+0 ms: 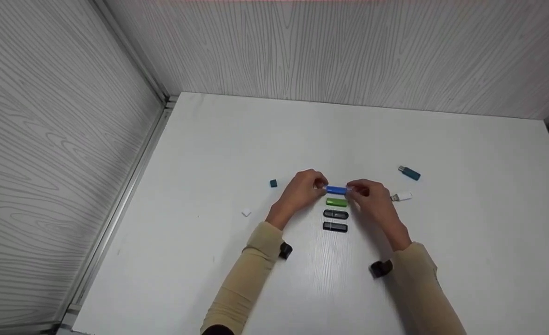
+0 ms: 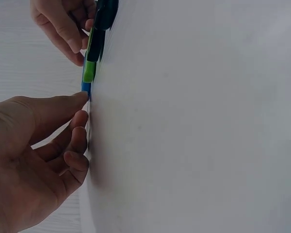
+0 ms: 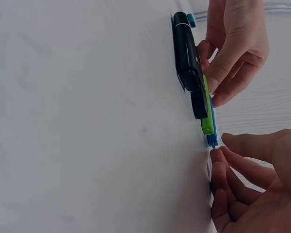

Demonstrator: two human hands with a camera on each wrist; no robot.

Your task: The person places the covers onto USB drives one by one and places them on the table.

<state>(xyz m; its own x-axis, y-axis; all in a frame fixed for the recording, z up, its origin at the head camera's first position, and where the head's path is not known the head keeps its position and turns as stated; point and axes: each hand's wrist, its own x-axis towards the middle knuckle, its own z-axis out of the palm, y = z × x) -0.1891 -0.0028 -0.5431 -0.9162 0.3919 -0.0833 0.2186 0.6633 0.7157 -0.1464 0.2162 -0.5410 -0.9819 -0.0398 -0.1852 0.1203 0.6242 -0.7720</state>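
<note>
A blue USB stick [image 1: 336, 190] lies crosswise on the white table, at the far end of a short column of sticks. The thumb and fingers of my left hand [image 1: 304, 190] pinch its left end. At the opposite end, my right hand [image 1: 372, 197] has thumb and fingertips around the tip; fingers partly cover both ends. Just nearer to me is a green USB stick [image 1: 336, 202], followed by a rounded black USB stick [image 1: 335, 214] and a straighter black one with a light band. In the right wrist view, the black sticks [image 3: 184, 48] partly hide the green one.
A teal cap [image 1: 273, 183] and a small white cap [image 1: 246, 213] lie left of the hands. Uncapped teal [image 1: 410, 173] and white [image 1: 403, 197] USB sticks lie to the right. Grey wood-grain panels [image 1: 302, 51] stand behind and beside the table.
</note>
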